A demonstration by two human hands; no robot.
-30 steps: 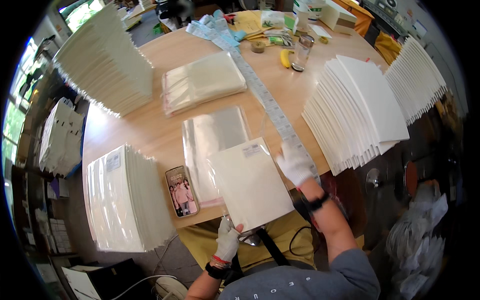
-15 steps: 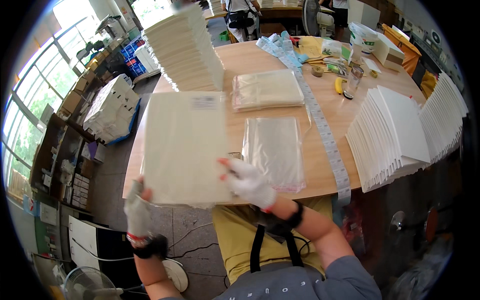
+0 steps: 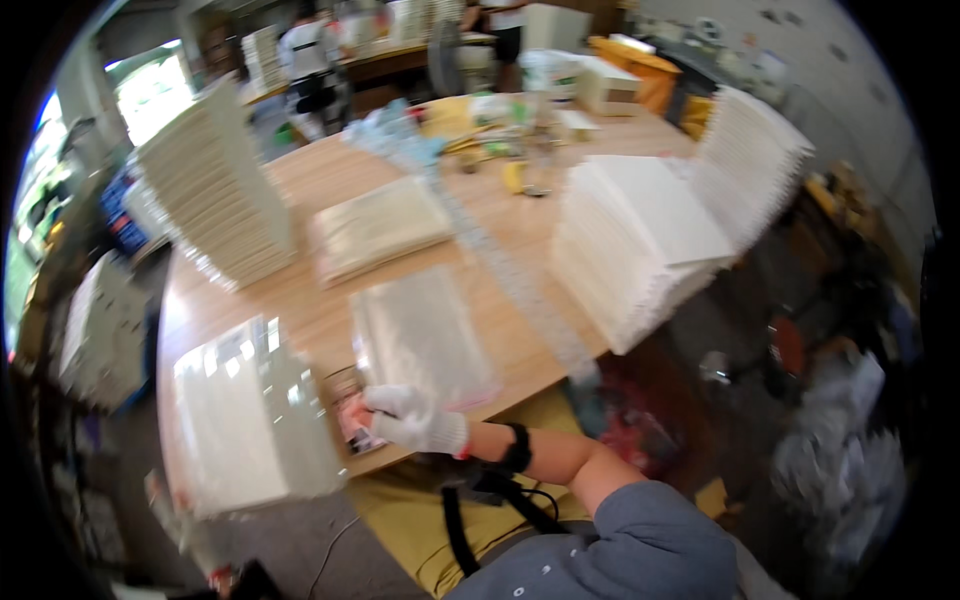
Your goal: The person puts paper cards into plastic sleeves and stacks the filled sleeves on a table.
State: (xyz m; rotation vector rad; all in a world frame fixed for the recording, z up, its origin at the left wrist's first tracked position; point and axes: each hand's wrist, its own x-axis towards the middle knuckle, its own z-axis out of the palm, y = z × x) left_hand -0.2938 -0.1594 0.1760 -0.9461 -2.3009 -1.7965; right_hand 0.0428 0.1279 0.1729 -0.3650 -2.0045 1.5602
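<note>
A flat white board-like pack in a glossy clear plastic sleeve (image 3: 235, 420) lies at the table's near left corner, its lower edge reaching the rim. My left hand (image 3: 185, 525), in a white glove, is at the pack's lower left corner, too smeared to show its grip. My right hand (image 3: 415, 420), gloved with bare fingertips, is just right of the pack. Its fingers reach over a small shallow box (image 3: 345, 385) at the table's edge; blur hides whether they hold anything. Close beyond it lies a stack of clear plastic bags (image 3: 425, 335).
On the wooden table (image 3: 520, 370) are a tall white stack (image 3: 215, 190), another bag pile (image 3: 385, 230), a long label strip (image 3: 500, 265) and leaning white stacks (image 3: 640, 240). Bottles, tape and a yellow thing (image 3: 513, 178) sit farther back. Other people (image 3: 310, 60) are behind.
The view has swung right and blurred. The pack has gone from raised in front of me to the table corner, its printed label no longer showing. My right hand has moved to the small box.
</note>
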